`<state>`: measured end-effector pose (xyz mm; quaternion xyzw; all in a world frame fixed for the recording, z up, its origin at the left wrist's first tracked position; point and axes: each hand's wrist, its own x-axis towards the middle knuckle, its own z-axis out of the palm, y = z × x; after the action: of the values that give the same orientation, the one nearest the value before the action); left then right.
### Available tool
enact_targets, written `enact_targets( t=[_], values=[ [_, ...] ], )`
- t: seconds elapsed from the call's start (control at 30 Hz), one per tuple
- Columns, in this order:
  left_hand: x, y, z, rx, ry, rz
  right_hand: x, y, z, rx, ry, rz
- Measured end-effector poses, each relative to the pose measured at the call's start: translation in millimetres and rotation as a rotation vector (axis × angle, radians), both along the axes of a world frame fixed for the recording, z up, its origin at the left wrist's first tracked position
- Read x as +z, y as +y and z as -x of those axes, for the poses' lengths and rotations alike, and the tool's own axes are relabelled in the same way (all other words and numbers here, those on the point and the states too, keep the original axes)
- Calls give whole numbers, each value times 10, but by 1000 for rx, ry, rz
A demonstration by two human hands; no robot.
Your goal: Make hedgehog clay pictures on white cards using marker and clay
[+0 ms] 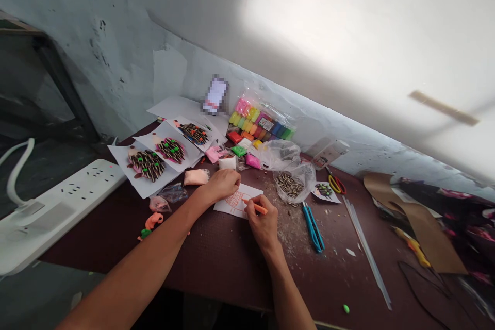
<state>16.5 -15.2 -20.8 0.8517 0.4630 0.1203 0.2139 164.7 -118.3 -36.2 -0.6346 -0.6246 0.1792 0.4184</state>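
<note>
A small white sheet (253,191) with orange line drawing lies on the dark red table. My right hand (263,219) grips an orange marker (258,208), its tip on the drawing. At the sheet's upper left, my left hand (225,184) rests with curled fingers; what they hold, if anything, is hidden. A bag of peach clay (196,177) is just left of that hand, and a white clay pack (227,163) sits right behind it. To the right, sunflower seeds (289,184) fill an open plastic bag.
Three sheets with seed-covered figures (147,164) lie at the left, beside a white power strip (62,206). Behind are clay packs (261,126) and a phone (215,95). A blue cutter (313,229), scissors (336,184), clear sticks (367,252) and a glue gun (413,248) lie right.
</note>
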Motion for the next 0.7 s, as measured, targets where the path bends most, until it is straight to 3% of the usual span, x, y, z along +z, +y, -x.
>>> enact_targets(
  t=[0.43, 0.7],
  values=[
    [48, -6, 0, -4, 50, 21, 47, -10, 27, 26, 35, 15],
    [54, -2, -10, -3, 63, 37, 50, -30, 35, -31, 6, 9]
  ],
)
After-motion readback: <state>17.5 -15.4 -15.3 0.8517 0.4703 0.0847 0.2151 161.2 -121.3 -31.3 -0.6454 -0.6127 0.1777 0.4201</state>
